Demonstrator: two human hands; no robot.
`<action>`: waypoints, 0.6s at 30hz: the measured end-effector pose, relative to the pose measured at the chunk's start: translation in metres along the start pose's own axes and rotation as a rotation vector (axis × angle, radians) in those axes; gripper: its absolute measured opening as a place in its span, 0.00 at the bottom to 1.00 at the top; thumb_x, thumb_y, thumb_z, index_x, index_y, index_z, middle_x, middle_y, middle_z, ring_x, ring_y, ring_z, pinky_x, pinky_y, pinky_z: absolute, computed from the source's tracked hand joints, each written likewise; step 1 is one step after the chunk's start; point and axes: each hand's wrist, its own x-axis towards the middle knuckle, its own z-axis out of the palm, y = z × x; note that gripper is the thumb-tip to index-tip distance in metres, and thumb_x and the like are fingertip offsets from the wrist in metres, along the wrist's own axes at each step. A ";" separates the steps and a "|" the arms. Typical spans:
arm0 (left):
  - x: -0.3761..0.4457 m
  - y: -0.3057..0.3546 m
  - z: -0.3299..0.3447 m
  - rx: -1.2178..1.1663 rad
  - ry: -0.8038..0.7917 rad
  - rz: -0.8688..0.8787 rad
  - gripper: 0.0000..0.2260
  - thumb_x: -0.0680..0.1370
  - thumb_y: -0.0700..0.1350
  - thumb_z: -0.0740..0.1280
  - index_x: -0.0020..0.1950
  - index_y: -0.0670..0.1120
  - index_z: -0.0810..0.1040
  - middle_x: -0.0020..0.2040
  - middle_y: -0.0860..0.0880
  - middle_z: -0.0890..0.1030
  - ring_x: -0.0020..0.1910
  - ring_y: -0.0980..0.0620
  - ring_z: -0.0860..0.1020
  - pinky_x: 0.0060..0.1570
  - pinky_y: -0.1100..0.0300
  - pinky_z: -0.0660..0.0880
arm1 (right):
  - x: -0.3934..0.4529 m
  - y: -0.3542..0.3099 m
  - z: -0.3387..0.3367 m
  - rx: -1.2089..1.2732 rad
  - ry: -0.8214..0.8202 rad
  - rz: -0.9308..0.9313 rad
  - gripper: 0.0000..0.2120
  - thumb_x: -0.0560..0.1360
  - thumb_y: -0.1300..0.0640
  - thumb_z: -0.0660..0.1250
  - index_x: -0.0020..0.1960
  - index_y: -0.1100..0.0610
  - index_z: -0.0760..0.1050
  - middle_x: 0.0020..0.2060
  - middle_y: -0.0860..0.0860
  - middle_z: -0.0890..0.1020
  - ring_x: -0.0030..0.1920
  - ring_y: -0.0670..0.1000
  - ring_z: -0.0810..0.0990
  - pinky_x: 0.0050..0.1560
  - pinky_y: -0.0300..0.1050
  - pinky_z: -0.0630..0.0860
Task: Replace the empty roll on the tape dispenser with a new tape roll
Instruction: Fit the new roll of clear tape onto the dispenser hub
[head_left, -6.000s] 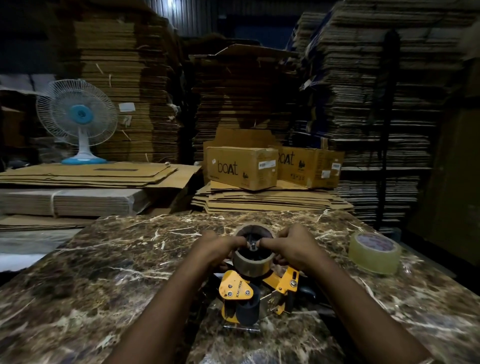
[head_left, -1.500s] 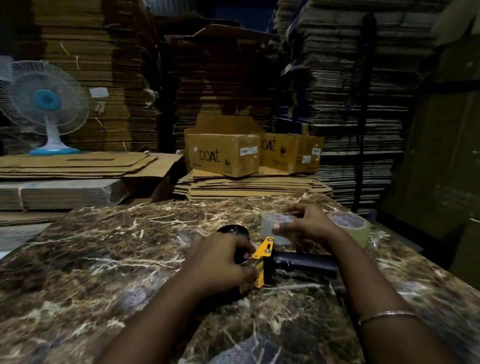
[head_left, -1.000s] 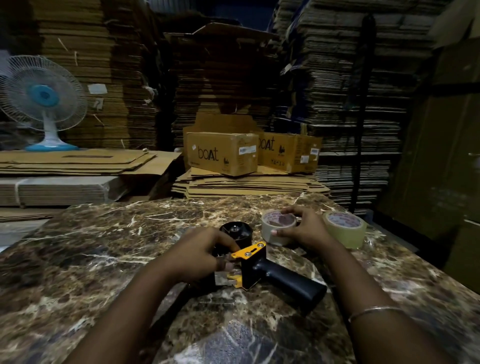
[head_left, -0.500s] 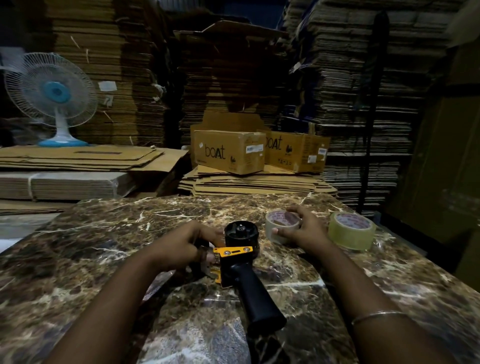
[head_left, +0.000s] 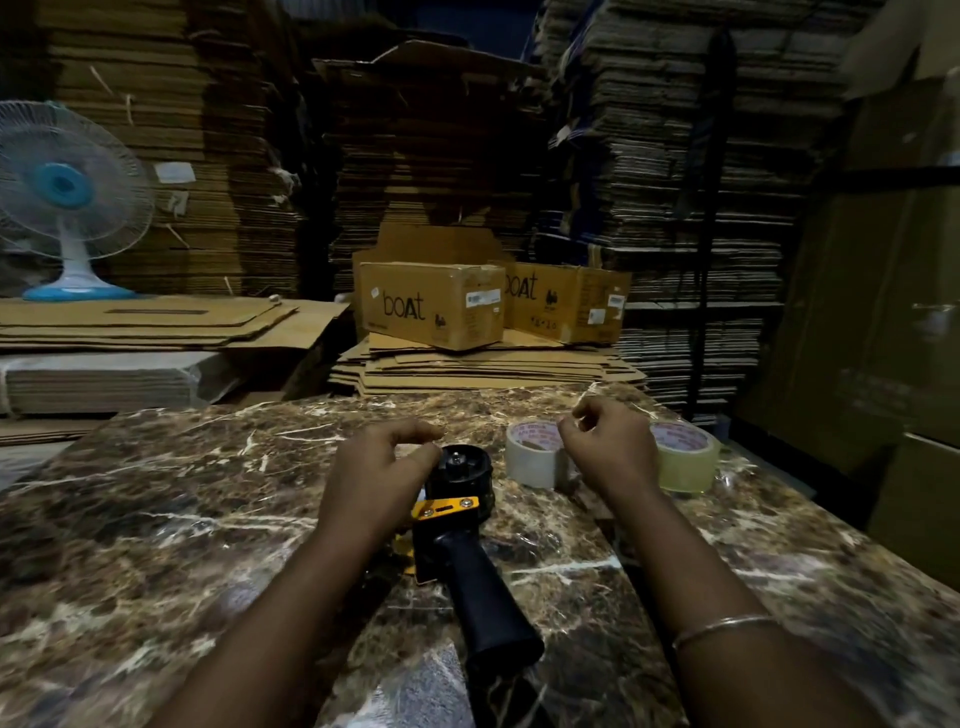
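Note:
The tape dispenser (head_left: 467, 561) lies on the marble table (head_left: 156, 519), black handle pointing toward me, yellow plate up, black hub (head_left: 460, 470) bare. My left hand (head_left: 382, 473) holds the dispenser's left side, thumb against the hub, fingers arched. The near-empty roll (head_left: 532, 454) sits flat on the table just right of the hub. My right hand (head_left: 608, 452) hovers beside it, fingers loosely curled, holding nothing. The full clear tape roll (head_left: 685, 465) lies behind that hand near the table's right edge.
Two "boat" cartons (head_left: 431, 304) sit on flattened cardboard beyond the table's far edge. A blue-and-white fan (head_left: 67, 202) stands at the far left on stacked board. Tall cardboard stacks fill the background. The table's right edge drops off past the full roll.
The old roll came off the hub and was set on the table. My right hand has let go of it and lifted. The dispenser was laid down with its handle toward me.

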 end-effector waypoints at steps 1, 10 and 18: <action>-0.002 0.003 0.005 0.066 0.013 -0.013 0.12 0.69 0.54 0.67 0.50 0.56 0.85 0.54 0.52 0.84 0.57 0.49 0.80 0.56 0.53 0.75 | 0.001 0.000 -0.003 -0.052 0.026 0.023 0.12 0.74 0.47 0.71 0.53 0.52 0.83 0.46 0.51 0.85 0.43 0.53 0.80 0.40 0.44 0.73; -0.013 0.023 0.024 0.429 -0.043 0.052 0.09 0.75 0.56 0.68 0.53 0.59 0.82 0.56 0.57 0.81 0.61 0.51 0.76 0.72 0.30 0.48 | 0.015 0.013 -0.021 -0.477 0.067 0.313 0.19 0.73 0.48 0.74 0.61 0.56 0.80 0.65 0.59 0.76 0.62 0.61 0.77 0.55 0.52 0.77; -0.015 0.016 0.021 0.278 0.041 0.049 0.11 0.73 0.53 0.71 0.55 0.57 0.83 0.56 0.55 0.84 0.59 0.50 0.78 0.71 0.35 0.61 | 0.011 0.016 -0.020 -0.507 0.080 0.327 0.11 0.75 0.55 0.72 0.56 0.56 0.82 0.56 0.56 0.84 0.60 0.59 0.79 0.51 0.50 0.78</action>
